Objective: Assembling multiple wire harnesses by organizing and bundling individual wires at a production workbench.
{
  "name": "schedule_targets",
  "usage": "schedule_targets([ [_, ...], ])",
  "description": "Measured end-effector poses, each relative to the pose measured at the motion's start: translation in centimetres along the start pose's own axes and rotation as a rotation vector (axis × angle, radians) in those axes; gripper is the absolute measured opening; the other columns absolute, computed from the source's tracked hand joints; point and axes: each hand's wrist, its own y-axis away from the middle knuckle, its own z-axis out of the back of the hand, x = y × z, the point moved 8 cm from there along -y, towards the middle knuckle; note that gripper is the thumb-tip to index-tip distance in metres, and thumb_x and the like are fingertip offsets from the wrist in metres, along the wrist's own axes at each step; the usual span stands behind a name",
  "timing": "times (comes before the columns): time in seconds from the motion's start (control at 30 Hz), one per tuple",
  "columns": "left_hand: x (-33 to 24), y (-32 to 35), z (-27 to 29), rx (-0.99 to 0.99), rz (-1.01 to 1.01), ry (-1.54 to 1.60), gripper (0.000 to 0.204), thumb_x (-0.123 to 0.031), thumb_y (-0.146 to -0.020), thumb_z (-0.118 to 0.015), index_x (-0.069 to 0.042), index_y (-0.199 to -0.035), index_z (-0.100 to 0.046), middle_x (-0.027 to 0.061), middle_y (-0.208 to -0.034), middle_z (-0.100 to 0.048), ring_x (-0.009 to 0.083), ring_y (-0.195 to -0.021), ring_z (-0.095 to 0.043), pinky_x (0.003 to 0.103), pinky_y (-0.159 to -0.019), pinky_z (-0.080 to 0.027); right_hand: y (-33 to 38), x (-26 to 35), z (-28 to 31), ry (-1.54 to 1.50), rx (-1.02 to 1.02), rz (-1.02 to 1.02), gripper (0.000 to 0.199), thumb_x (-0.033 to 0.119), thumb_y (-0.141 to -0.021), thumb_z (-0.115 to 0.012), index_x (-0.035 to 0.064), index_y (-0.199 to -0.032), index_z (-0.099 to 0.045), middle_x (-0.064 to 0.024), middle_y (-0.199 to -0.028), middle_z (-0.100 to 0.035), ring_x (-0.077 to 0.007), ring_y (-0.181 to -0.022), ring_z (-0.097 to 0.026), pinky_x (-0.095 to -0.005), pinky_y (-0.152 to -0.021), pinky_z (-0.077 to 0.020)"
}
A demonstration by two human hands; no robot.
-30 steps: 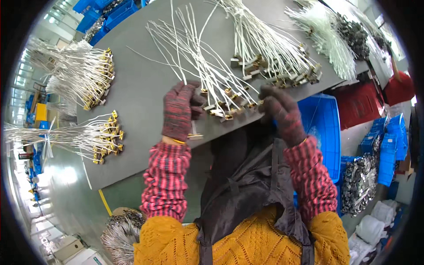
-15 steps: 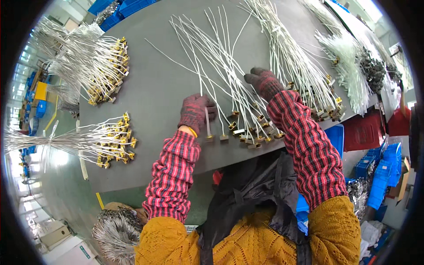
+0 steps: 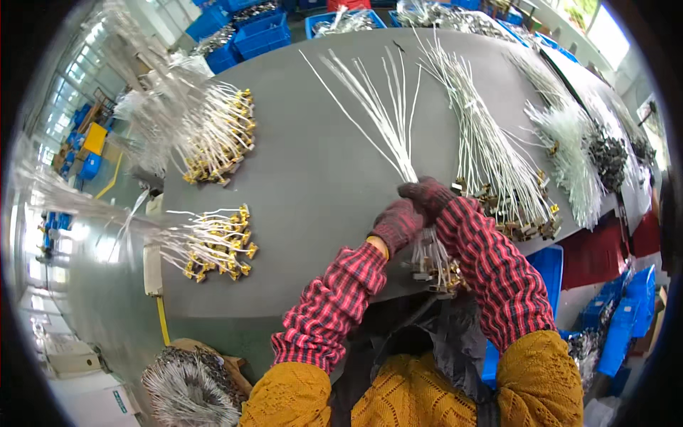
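Observation:
Both my hands, in dark red knitted gloves, are closed together around one bundle of white wires [image 3: 388, 132]. My left hand [image 3: 400, 224] grips it just below and beside my right hand [image 3: 427, 198]. Above the gloves the wires fan out over the grey tabletop [image 3: 313, 178]. Below them hang small brass-coloured and metal end pieces [image 3: 440, 274], near the table's front edge. The gloves hide the gathered middle of the bundle. To the right of my right hand lies another wire bundle [image 3: 491, 142], its end pieces pointing toward me.
Two more wire bundles with brass ends, an upper one [image 3: 220, 132] and a lower one [image 3: 213, 242], overhang the table's left edge. A pale translucent bundle [image 3: 573, 164] lies at the right. Blue bins [image 3: 262, 35] stand beyond the table; a dark red bin [image 3: 594, 252] stands at right.
The loosely spread wires are now gathered into one bundle between my hands. My left hand has moved right to meet my right hand, and the view has shifted.

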Motion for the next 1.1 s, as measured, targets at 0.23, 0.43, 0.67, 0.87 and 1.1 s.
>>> schedule_targets([
  [0.23, 0.5, 2.2, 6.4, -0.29, -0.063, 0.443, 0.023, -0.019, -0.091, -0.06, -0.011, -0.111, -0.066, 0.0059, -0.102, -0.068, 0.0192, -0.09, -0.064, 0.033, -0.083, -0.052, 5.1, 3.0, -3.3, -0.181, 0.195, 0.507, 0.018, 0.016, -0.094, -0.053, 0.0022, -0.103, -0.06, -0.0097, -0.076, -0.06, -0.0223, -0.061, -0.059, -0.0375, -0.055, -0.0526],
  [0.43, -7.9, 4.5, 16.9, -0.422, -0.362, 1.56, 0.022, -0.016, -0.084, -0.071, -0.004, -0.095, -0.056, 0.0072, -0.073, -0.058, 0.016, -0.059, -0.058, 0.032, -0.054, -0.049, 15.3, 7.5, -5.2, -0.304, 0.205, 0.676, 0.019, 0.022, -0.099, -0.056, 0.0036, -0.105, -0.057, -0.0063, -0.07, -0.059, -0.0198, -0.058, -0.061, -0.0341, -0.049, -0.0517],
  [0.67, -19.0, 10.9, 30.3, -0.693, -0.653, 1.32, 0.057, -0.015, -0.069, -0.078, -0.001, -0.116, -0.049, 0.0103, -0.081, -0.062, 0.0161, -0.055, -0.059, 0.03, -0.046, -0.05, 23.3, 18.6, -1.4, -0.116, 0.014, 1.263, 0.028, 0.014, -0.095, -0.061, 0.0011, -0.119, -0.054, -0.0062, -0.09, -0.064, -0.0144, -0.079, -0.062, -0.0284, -0.068, -0.0522],
  [0.87, -19.0, 11.8, 31.2, -0.892, -0.501, 0.593, 0.124, -0.03, -0.053, -0.088, 0.001, -0.149, -0.015, 0.0297, -0.129, -0.052, 0.0384, -0.12, -0.051, 0.041, -0.103, -0.044, 22.2, 20.5, 0.5, -0.102, 0.034, 1.368, 0.063, 0.02, -0.093, -0.064, 0.0007, -0.147, -0.038, -0.0076, -0.136, -0.055, -0.0158, -0.113, -0.058, -0.0308, -0.095, -0.0472],
  [1.1, -19.3, 5.9, 23.4, -0.4, -0.556, 0.579, 0.094, -0.027, -0.072, -0.079, -0.007, -0.146, -0.024, 0.0191, -0.121, -0.056, 0.0322, -0.108, -0.056, 0.038, -0.09, -0.046, 11.7, 16.6, 2.2, -0.102, -0.081, 0.966, 0.062, 0.026, -0.089, -0.07, -0.0014, -0.138, -0.045, -0.0101, -0.125, -0.058, -0.0169, -0.103, -0.061, -0.0317, -0.09, -0.0501],
])
